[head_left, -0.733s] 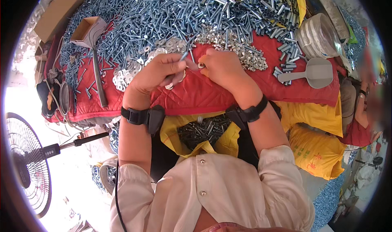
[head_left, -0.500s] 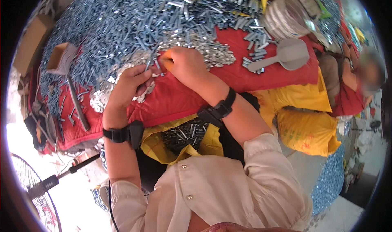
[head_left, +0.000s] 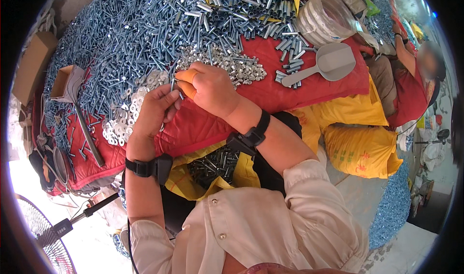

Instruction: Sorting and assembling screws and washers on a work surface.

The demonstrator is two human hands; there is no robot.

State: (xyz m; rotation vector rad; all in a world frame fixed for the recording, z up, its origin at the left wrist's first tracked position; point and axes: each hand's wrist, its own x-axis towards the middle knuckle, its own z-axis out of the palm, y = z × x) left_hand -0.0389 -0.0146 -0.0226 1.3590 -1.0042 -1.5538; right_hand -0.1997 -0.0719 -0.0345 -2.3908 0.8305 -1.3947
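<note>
While the left hand (head_left: pixel 157 109) holds a slim metal bolt (head_left: pixel 173 84) roughly upright, the right hand (head_left: pixel 213 89) meets it from the other side; head view. Left: thumb and fingers clamped on the bolt, near its middle. Right: orange finger covers (head_left: pixel 186 75) on thumb and forefinger, tips at the upper part of the bolt; whether they grip it or a small part beside it cannot be told. Hands close together, above the front of a red quilted cloth (head_left: pixel 203 124).

Around the hands: flat washers (head_left: pixel 121 124) in a pile beside the left hand; small bright nuts (head_left: pixel 249 69) heaped just beyond the right; bluish bolts (head_left: pixel 106 52) in a broad mass behind; short tubes (head_left: pixel 292 61) by a grey scoop (head_left: pixel 336 62), off to the right. A long-handled tool (head_left: pixel 90 135) lies at the left, its head by a small box (head_left: pixel 63 84). Below the cloth edge, a yellow bag (head_left: pixel 247 171) contains dark metal pieces (head_left: pixel 212 165).
</note>
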